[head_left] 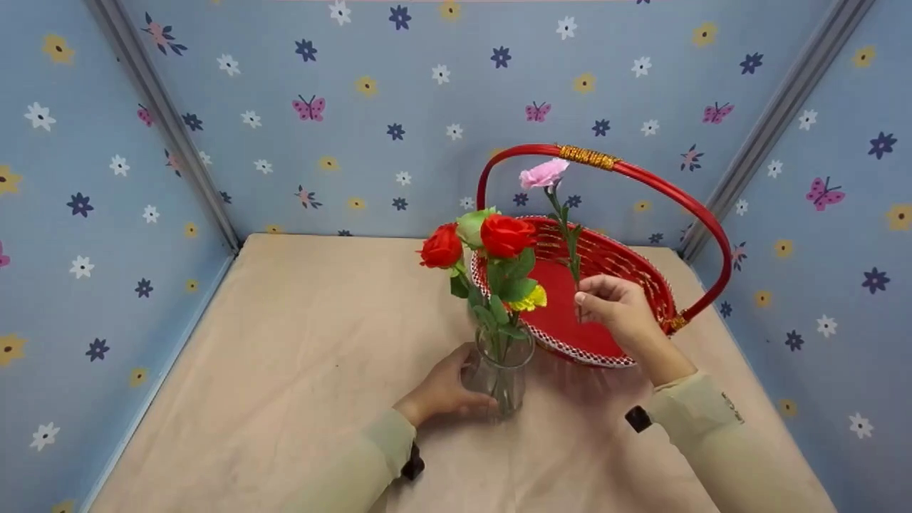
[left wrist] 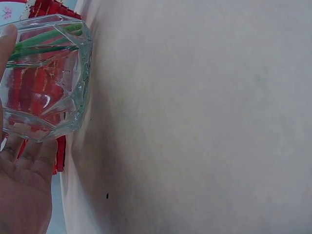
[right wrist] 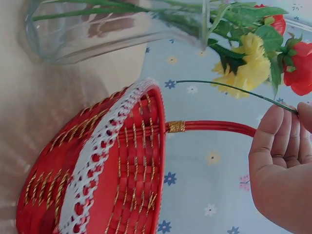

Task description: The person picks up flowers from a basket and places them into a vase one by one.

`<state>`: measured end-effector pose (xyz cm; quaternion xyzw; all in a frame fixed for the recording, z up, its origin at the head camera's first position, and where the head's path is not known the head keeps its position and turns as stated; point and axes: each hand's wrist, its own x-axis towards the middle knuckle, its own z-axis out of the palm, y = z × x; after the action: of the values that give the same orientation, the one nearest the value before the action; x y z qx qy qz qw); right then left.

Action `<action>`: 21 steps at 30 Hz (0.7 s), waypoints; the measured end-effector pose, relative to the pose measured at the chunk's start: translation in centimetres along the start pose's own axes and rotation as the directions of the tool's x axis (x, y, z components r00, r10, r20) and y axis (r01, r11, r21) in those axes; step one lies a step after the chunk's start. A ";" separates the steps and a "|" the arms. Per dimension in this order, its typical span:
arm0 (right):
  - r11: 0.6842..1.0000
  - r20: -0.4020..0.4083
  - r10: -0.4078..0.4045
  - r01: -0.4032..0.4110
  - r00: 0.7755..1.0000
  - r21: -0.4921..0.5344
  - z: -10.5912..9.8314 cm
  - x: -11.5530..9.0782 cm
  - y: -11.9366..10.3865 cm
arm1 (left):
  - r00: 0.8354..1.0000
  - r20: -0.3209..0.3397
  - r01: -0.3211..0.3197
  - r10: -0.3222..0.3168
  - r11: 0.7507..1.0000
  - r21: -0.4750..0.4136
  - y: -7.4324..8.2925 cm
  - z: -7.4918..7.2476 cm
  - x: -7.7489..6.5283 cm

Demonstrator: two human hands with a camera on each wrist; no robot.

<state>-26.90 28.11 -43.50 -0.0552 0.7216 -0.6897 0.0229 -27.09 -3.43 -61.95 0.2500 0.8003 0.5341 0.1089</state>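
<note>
My left hand [head_left: 445, 388] grips the lower part of a clear glass vase [head_left: 507, 388], thumb in front and fingers behind. In the vase stand two red roses [head_left: 507, 236], a pale green rose [head_left: 473, 226] and a yellow carnation [head_left: 531, 298]; their green stems show through the glass [left wrist: 53, 41] in the left wrist view. My right hand [head_left: 620, 313] pinches the stem of a pink carnation [head_left: 545, 173] between thumb and fingers, its bloom upright over the basket. The bare end of that stem [right wrist: 234, 87] curves down toward the vase in the right wrist view.
Behind and right of the vase stands a red woven basket [head_left: 645, 274] with white lace trim and a tall arched handle [head_left: 684, 196]. A beige cloth [head_left: 320, 342] covers the table. Blue patterned panels [head_left: 399, 64] close off the back and both sides.
</note>
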 end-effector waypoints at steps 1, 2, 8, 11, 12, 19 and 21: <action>1.000 -0.003 -0.004 0.004 1.000 0.006 0.1 0.0 -0.1 | 1.000 -0.001 0.005 -0.005 1.000 0.003 0.1 0.0 0.0; 1.000 -0.002 -0.010 0.010 1.000 0.010 0.3 0.0 -0.3 | 1.000 -0.002 0.008 -0.008 1.000 0.006 0.1 0.0 0.0; 0.998 -0.018 -0.038 0.039 0.999 0.040 0.9 -0.1 -1.0 | 1.000 -0.007 0.011 -0.011 1.000 0.004 0.0 0.0 0.0; 0.997 -0.034 -0.047 0.049 0.998 0.064 1.1 -0.1 -1.2 | 1.000 -0.008 0.012 -0.012 1.000 0.003 -0.1 0.0 0.0; 0.996 -0.037 -0.051 0.053 0.998 0.071 1.2 0.0 -1.3 | 1.000 -0.008 0.011 -0.011 1.000 0.002 -0.1 0.0 0.0; 0.987 -0.059 -0.060 0.068 0.996 0.148 1.9 0.0 -1.6 | 1.000 -0.003 0.009 -0.009 1.000 0.001 0.0 0.0 0.0; 0.982 -0.064 -0.064 0.074 0.996 0.175 2.2 0.0 -1.6 | 1.000 -0.001 0.006 -0.006 1.000 -0.001 0.0 0.0 0.0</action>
<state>-26.54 25.84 -41.97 -0.0581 0.6552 -0.7530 -0.0171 -27.14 -3.45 -61.94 0.2472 0.8007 0.5344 0.1100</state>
